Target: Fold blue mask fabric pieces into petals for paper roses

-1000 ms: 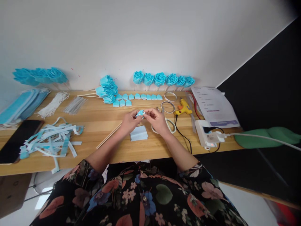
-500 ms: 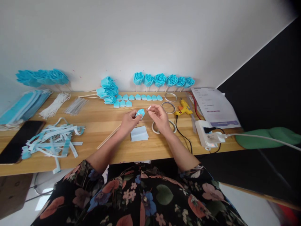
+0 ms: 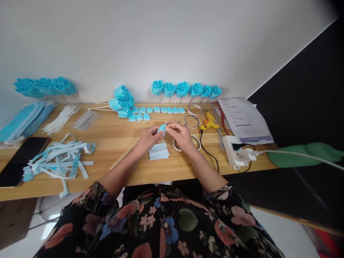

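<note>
A blue piece [image 3: 162, 128] is held above the middle of the table [image 3: 107, 132] — pinched by the left hand [image 3: 147, 138] on one side and gripped between thumb and fingertips of the right hand [image 3: 181, 135] on the other. Just toward the front edge, pale sheets [image 3: 159, 152] are stacked, with sticks [image 3: 125, 154] laid to their left. A roll [image 3: 199, 143] is partly covered by the right hand. Toward the back edge, folded pieces [image 3: 146, 116] are lined up in two rows — flowers [image 3: 182, 89] are stood behind them. A glue gun [image 3: 211, 122] is placed nearer the right edge.
</note>
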Demonstrator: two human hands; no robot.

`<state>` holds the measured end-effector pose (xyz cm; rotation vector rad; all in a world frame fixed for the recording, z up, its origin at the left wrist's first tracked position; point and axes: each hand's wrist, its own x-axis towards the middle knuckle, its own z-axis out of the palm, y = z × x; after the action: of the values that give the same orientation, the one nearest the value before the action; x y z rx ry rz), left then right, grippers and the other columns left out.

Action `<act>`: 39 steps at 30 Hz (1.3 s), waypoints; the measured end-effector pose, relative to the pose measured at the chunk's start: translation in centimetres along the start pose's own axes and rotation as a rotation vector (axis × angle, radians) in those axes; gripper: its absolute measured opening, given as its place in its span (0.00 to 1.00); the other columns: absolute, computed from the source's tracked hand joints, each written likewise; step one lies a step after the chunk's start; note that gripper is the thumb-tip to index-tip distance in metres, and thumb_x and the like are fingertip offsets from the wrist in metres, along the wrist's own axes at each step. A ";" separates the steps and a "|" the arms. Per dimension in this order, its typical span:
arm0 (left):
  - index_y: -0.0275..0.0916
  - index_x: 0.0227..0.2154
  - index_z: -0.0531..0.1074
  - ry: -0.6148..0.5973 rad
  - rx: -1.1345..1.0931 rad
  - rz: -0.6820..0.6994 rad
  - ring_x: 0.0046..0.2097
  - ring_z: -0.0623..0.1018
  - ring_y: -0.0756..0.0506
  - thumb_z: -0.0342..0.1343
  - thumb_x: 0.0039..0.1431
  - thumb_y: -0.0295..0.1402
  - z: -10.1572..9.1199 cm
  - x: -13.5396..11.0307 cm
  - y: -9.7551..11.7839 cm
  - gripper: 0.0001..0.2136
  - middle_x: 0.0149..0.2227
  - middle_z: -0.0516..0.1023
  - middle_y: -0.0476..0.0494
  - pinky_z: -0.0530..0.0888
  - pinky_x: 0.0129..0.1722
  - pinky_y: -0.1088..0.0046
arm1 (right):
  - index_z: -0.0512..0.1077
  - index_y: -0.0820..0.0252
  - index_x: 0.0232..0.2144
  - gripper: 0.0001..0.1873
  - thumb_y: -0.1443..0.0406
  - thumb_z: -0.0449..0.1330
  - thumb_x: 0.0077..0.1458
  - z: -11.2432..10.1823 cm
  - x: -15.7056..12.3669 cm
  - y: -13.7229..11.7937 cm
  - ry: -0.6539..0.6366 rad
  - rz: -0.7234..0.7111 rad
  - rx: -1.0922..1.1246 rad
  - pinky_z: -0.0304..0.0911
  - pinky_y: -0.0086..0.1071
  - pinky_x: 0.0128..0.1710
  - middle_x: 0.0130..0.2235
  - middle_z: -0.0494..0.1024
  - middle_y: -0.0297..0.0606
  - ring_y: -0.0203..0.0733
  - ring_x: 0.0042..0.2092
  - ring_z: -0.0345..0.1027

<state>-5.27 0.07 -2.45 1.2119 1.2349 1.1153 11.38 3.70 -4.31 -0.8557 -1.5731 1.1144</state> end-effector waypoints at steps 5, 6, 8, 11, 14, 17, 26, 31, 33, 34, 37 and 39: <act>0.37 0.31 0.74 -0.037 -0.057 -0.022 0.22 0.66 0.54 0.63 0.50 0.36 0.1 -0.1 0.3 0.08 0.21 0.71 0.53 0.65 0.24 0.77 | 0.79 0.52 0.33 0.09 0.55 0.66 0.55 -0.2 0.0 0.2 0.014 -0.006 0.010 0.68 0.36 0.51 0.46 0.80 0.36 0.43 0.50 0.73; 0.37 0.31 0.74 -0.038 -0.062 -0.021 0.22 0.66 0.54 0.63 0.49 0.35 0.1 -0.1 0.4 0.08 0.21 0.71 0.53 0.64 0.24 0.77 | 0.79 0.52 0.33 0.09 0.56 0.66 0.55 -0.2 0.1 0.2 0.016 -0.013 0.012 0.68 0.36 0.51 0.46 0.80 0.36 0.42 0.50 0.73; 0.37 0.31 0.74 -0.041 -0.065 -0.018 0.22 0.66 0.54 0.63 0.49 0.34 0.1 -0.2 0.5 0.08 0.21 0.71 0.53 0.64 0.24 0.77 | 0.79 0.52 0.33 0.08 0.56 0.66 0.55 -0.2 0.1 0.3 0.015 -0.020 0.018 0.68 0.36 0.50 0.46 0.81 0.36 0.42 0.50 0.73; 0.37 0.31 0.73 -0.046 -0.065 -0.002 0.23 0.67 0.54 0.63 0.50 0.36 0.2 -0.2 0.6 0.09 0.22 0.71 0.53 0.65 0.24 0.77 | 0.79 0.52 0.34 0.07 0.57 0.65 0.56 -0.2 0.1 0.3 0.006 -0.018 0.016 0.69 0.35 0.49 0.46 0.80 0.36 0.42 0.50 0.73; 0.37 0.29 0.72 -0.023 -0.057 0.024 0.22 0.66 0.54 0.62 0.50 0.37 0.3 -0.1 0.4 0.09 0.22 0.70 0.54 0.64 0.24 0.76 | 0.79 0.52 0.33 0.07 0.57 0.65 0.56 0.0 0.0 0.0 0.002 -0.028 -0.009 0.69 0.35 0.47 0.46 0.80 0.36 0.42 0.50 0.73; 0.38 0.27 0.70 0.017 -0.019 0.028 0.22 0.65 0.53 0.60 0.50 0.36 0.4 0.0 0.0 0.08 0.21 0.69 0.54 0.63 0.24 0.76 | 0.79 0.53 0.32 0.08 0.57 0.65 0.55 0.3 -0.1 -0.2 -0.005 -0.033 -0.050 0.69 0.35 0.45 0.45 0.81 0.38 0.43 0.49 0.74; 0.37 0.25 0.70 0.039 0.060 0.015 0.23 0.66 0.53 0.58 0.52 0.36 0.4 -0.1 0.1 0.07 0.22 0.70 0.52 0.63 0.24 0.76 | 0.77 0.55 0.43 0.18 0.51 0.60 0.60 -0.4 -0.1 -0.4 0.121 0.059 -0.042 0.70 0.35 0.44 0.45 0.81 0.39 0.43 0.47 0.74; 0.37 0.25 0.69 0.056 0.016 0.008 0.22 0.65 0.53 0.59 0.51 0.38 0.4 0.0 -0.1 0.09 0.20 0.68 0.54 0.62 0.23 0.76 | 0.74 0.53 0.51 0.23 0.51 0.62 0.57 -0.3 -0.2 -0.4 -0.060 0.102 0.047 0.69 0.36 0.47 0.45 0.80 0.39 0.43 0.47 0.73; 0.37 0.25 0.69 0.047 0.007 0.010 0.22 0.64 0.53 0.60 0.50 0.37 0.4 0.1 -0.3 0.09 0.19 0.67 0.54 0.62 0.23 0.76 | 0.73 0.53 0.54 0.26 0.54 0.65 0.54 -0.1 -0.2 -0.3 -0.107 0.096 0.053 0.69 0.35 0.46 0.45 0.78 0.38 0.42 0.45 0.73; 0.37 0.25 0.69 0.042 0.006 0.010 0.22 0.64 0.53 0.60 0.50 0.37 0.4 0.1 -0.4 0.09 0.19 0.67 0.54 0.62 0.24 0.77 | 0.72 0.53 0.54 0.27 0.55 0.66 0.53 0.0 -0.2 -0.2 -0.117 0.093 0.050 0.69 0.35 0.45 0.44 0.77 0.38 0.41 0.44 0.72; 0.37 0.24 0.68 0.030 0.026 -0.006 0.23 0.65 0.53 0.61 0.50 0.38 0.5 0.1 -0.7 0.10 0.20 0.67 0.54 0.62 0.24 0.77 | 0.72 0.54 0.55 0.27 0.59 0.65 0.52 0.1 -0.1 0.0 -0.110 0.095 0.018 0.68 0.33 0.41 0.38 0.75 0.35 0.38 0.39 0.70; 0.37 0.24 0.68 0.017 0.052 -0.019 0.23 0.66 0.53 0.61 0.50 0.39 0.5 0.1 -0.8 0.11 0.20 0.68 0.53 0.63 0.24 0.76 | 0.72 0.55 0.54 0.26 0.60 0.64 0.52 0.1 -0.1 0.1 -0.099 0.098 0.011 0.66 0.32 0.39 0.35 0.74 0.34 0.36 0.37 0.68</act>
<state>-4.82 0.11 -3.25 1.2292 1.2924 1.0873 11.29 3.63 -4.45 -0.8896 -1.6194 1.2506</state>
